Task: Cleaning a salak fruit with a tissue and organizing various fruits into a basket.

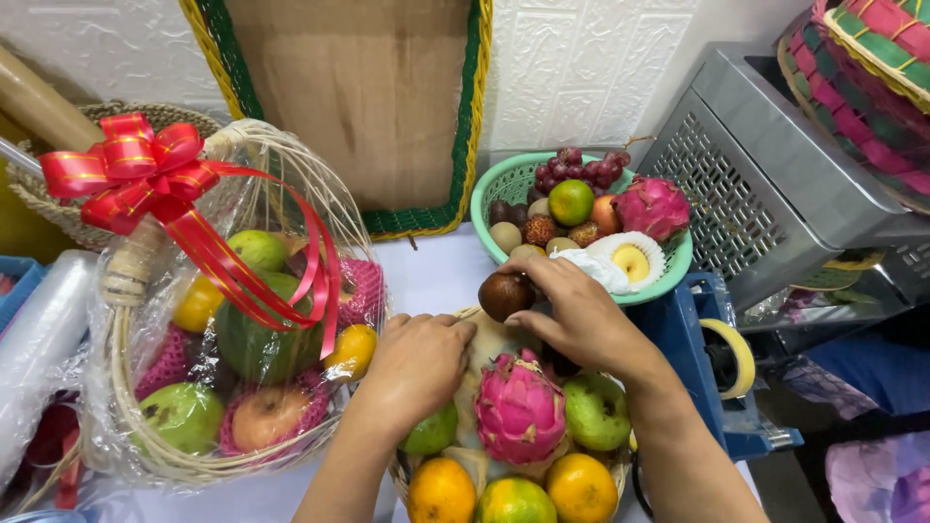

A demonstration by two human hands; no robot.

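My right hand (576, 315) grips a round brown fruit (505, 294) at the far rim of a wicker basket (399, 474) in front of me. My left hand (417, 365) rests, fingers curled, on the basket's contents beside it; what it touches is hidden. The basket holds a pink dragon fruit (519, 409), a green apple (596, 411), a green fruit (432, 432) and three oranges (441, 491) at the near edge.
A wrapped wicker fruit basket (232, 320) with a red ribbon bow (131, 172) stands left. A green plastic basket (504, 184) of mixed fruit sits behind on a blue tape dispenser (722, 358). A grey metal rack (775, 165) and woven baskets (862, 87) are at the right.
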